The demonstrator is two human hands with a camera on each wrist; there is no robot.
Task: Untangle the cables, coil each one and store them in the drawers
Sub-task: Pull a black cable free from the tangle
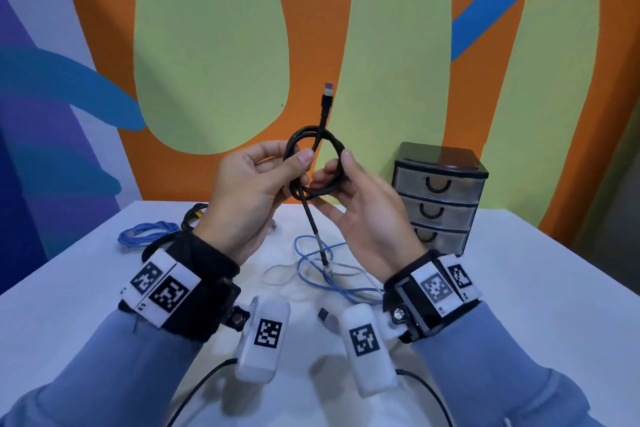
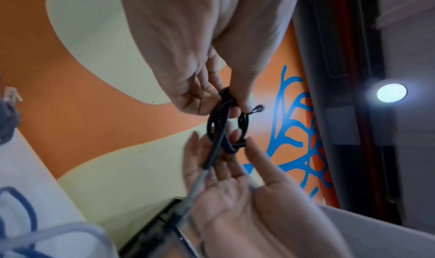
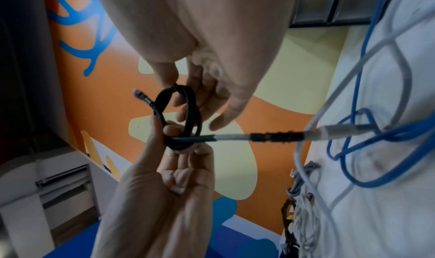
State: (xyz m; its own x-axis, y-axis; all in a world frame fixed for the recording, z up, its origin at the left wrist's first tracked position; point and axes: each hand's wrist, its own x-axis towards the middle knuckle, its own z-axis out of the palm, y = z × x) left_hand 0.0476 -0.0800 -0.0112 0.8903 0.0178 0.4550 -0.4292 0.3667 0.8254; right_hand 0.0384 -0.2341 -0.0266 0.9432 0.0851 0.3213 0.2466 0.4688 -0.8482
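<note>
Drawer unit: btm drawer partly behind right hand, contents too murky to tell. Yellow-black cable mostly hidden behind left hand.

Black cable in a coil, its upright plug tip pinkish-silver, maybe orange, too blurred to be sure. Blue cable and pale grey-white cable loose on white table. Second blue coil at left; black-and-yellow cable behind it. Drawer unit: black frame, smoky clear fronts, black handles. Wall orange with pale green shapes, blue streaks, purple at left. Sleeves grey-blue. Wrist bands black with white black-checked marker tags.
</note>
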